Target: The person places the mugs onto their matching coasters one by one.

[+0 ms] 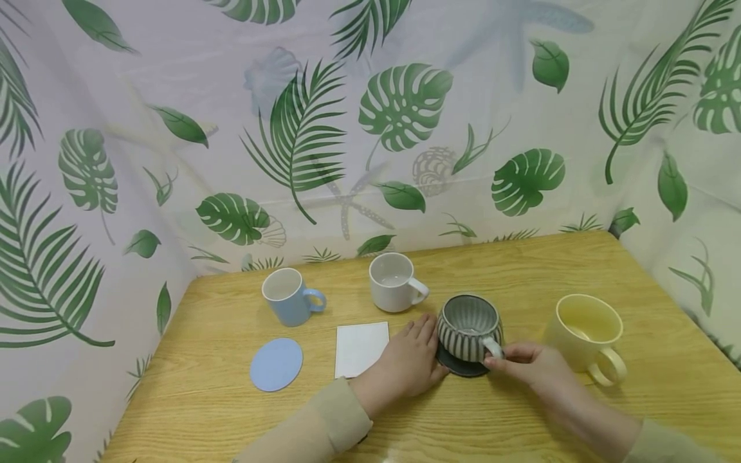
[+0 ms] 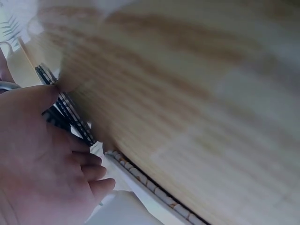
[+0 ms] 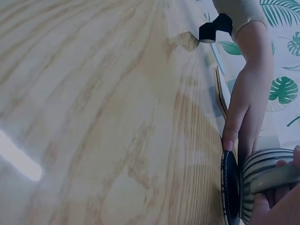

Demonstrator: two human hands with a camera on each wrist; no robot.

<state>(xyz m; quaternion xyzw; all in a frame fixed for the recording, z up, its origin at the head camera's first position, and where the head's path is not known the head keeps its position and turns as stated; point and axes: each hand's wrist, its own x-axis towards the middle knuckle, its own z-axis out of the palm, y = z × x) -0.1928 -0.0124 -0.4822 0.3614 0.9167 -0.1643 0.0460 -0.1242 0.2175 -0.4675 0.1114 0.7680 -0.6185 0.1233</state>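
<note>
A striped grey ceramic mug point(image 1: 469, 328) stands over a round black coaster point(image 1: 463, 368) right of the table's middle. My right hand point(image 1: 535, 370) pinches the mug's handle point(image 3: 274, 180) between thumb and fingers. From the left, my left hand point(image 1: 408, 360) lies low by the coaster, its thumb at the near rim and its fingers stretched along the far side. The right wrist view shows that thumb point(image 3: 229, 133) touching the edge of the coaster point(image 3: 229, 187). In the left wrist view the stitched rim of the coaster point(image 2: 75, 119) shows beside the left hand point(image 2: 42, 159).
A white square coaster point(image 1: 361, 350) lies just left of the left hand, with a white mug point(image 1: 392, 283) behind it. Farther left are a blue mug point(image 1: 287, 298) and a round blue coaster point(image 1: 276, 364). A large yellow mug point(image 1: 585, 331) stands close to the right hand.
</note>
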